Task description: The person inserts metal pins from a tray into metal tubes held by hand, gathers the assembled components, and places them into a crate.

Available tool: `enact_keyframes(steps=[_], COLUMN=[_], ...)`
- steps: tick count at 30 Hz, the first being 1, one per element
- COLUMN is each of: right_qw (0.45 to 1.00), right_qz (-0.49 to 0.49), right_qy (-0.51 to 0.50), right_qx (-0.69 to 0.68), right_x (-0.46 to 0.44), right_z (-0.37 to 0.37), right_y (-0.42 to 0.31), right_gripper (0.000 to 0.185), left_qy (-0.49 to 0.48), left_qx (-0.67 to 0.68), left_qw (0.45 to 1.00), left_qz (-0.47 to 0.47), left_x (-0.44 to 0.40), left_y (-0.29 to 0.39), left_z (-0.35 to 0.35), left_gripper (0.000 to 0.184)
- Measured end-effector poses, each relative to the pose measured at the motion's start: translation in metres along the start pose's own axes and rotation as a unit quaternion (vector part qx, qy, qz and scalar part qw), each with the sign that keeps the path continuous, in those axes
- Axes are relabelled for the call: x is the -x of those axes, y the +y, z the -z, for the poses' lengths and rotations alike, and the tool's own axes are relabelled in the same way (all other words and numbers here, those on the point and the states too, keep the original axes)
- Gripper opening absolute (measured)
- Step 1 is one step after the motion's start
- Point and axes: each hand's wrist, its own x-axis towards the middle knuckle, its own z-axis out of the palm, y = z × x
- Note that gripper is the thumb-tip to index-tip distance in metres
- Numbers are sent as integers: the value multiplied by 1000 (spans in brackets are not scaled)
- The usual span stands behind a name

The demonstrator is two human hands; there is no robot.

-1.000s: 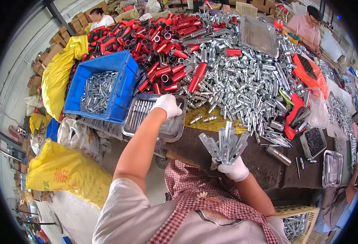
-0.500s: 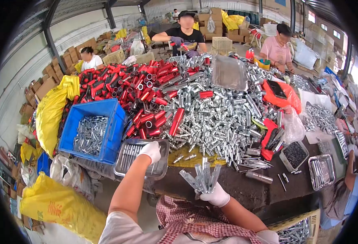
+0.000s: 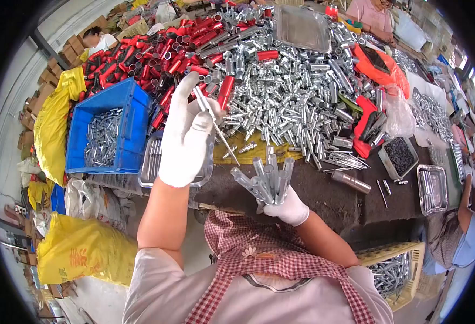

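My left hand (image 3: 182, 137), in a white glove, is raised over the clear tray (image 3: 208, 170) and pinches a thin metal rod with a thicker sleeve at its upper end (image 3: 203, 103). The rod slants down to the right, its tip close to the tubes. In my gloved right hand (image 3: 290, 208) a fanned bunch of silver metal tubes (image 3: 270, 178) points upward, near the table's front edge. Several slim rods lie in the clear tray, partly hidden behind my left hand.
Loose silver metal parts (image 3: 286, 102) and red pieces (image 3: 140, 56) heap across the table. A blue bin (image 3: 135, 127) of small parts stands at left. A steel tube (image 3: 351, 181), a box of dark screws (image 3: 399, 156) and another tray (image 3: 432, 189) are at right.
My left hand has risen from the clear tray, moving toward the tubes with a rod in its fingers. My right hand still holds the tubes. The view has tilted down.
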Motion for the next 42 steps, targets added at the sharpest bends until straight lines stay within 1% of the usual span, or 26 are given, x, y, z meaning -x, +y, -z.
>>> enact_keyframes(steps=[1, 3, 4, 6, 7, 8, 9, 13, 15, 16, 17, 18, 19, 20, 21, 22, 23, 26, 29, 30, 31, 33, 35, 36, 38, 42], right_qw=[1000, 999, 999, 999, 999, 998, 996, 994, 999, 999, 998, 995, 995, 995, 995, 990, 990, 991, 985, 984, 983, 982, 981, 982, 983, 976], right_qz=[0, -10, -11, -10, -12, 4, 20, 52, 26, 25, 28, 31, 30, 37, 44, 87, 85, 79, 79, 94, 108, 105, 103, 104, 105, 111], right_qy=[3, 1, 4, 2, 3, -7, -18, -14, -17, -15, -5, 6, 6, 17, 29, 51, 52, 40, 44, 47, 50, 49, 49, 53, 57, 59], right_qx=[-1, 42, 40, 38, 36, 58, 81, 100, 18, 14, 54, 95, 92, 89, 86, 104, 102, 100, 145, 143, 140, 147, 154, 145, 136, 180], right_x=[0, 0, 0, -1, -2, -3, -4, -3, -5, -5, -4, -4, -4, -4, -4, -4, -3, -4, -5, -6, -7, -7, -7, -7, -8, -9], right_z=[1, 3, 2, -3, -3, -4, -4, -11, -11, -10, -9, -8, -9, -9, -10, -12, -11, -10, -10, -10, -11, -10, -11, -11, -11, -9], right_y=[1, 2, 0, -8, -8, -7, -7, -11, -8, -8, -8, -7, -6, -4, -2, 0, 1, 2, 5, 8, 10, 8, 8, 9, 11, 16], right_gripper=[33, 41, 41, 57, 57, 66, 75, 80, 83, 83, 82, 81, 81, 80, 79, 60, 60, 60, 67, 64, 61, 59, 58, 59, 59, 60], left_qy=[-2, 1, -8, -19, -27, -18, -18, -53, -91, -114, -128, -154, -180, -170, -172, -195, -217, -222, -233, -234, -248, -260, -216, -216, -209, -210], left_qx=[2, 16, 26, 31, 34, 59, 57, -9, -53, -93, -91, -153, -214, -171, -172, -164, -156, -148, -149, -148, -160, -172, -177, -177, -181, -180], left_qw=[1000, 999, 997, 997, 996, 997, 997, 998, 994, 988, 988, 974, 955, 966, 966, 964, 961, 962, 960, 960, 955, 950, 960, 960, 958, 959], left_qz=[2, -40, -69, -71, -77, -50, -48, -24, -24, -47, -10, -56, -102, -97, -94, -80, -65, -63, -51, -50, -26, -1, -22, -21, -71, -62], left_x=[-1, -2, -4, -4, -2, 1, 3, 18, 26, 32, 42, 45, 47, 51, 53, 52, 52, 53, 52, 50, 49, 47, 48, 48, 49, 50], left_y=[1, 2, 1, 1, 2, 3, 3, 3, 3, -5, -8, -15, -21, -27, -29, -28, -26, -24, -20, -18, -14, -11, -11, -13, -17, -16], left_z=[-7, -21, -27, -36, -39, -41, -41, -43, -44, -40, -38, -35, -33, -36, -33, -32, -32, -32, -34, -33, -32, -33, -37, -37, -36, -35], left_gripper=[68, 71, 71, 70, 70, 73, 73, 64, 61, 56, 51, 50, 48, 44, 44, 44, 45, 45, 44, 44, 44, 44, 38, 38, 39, 40])
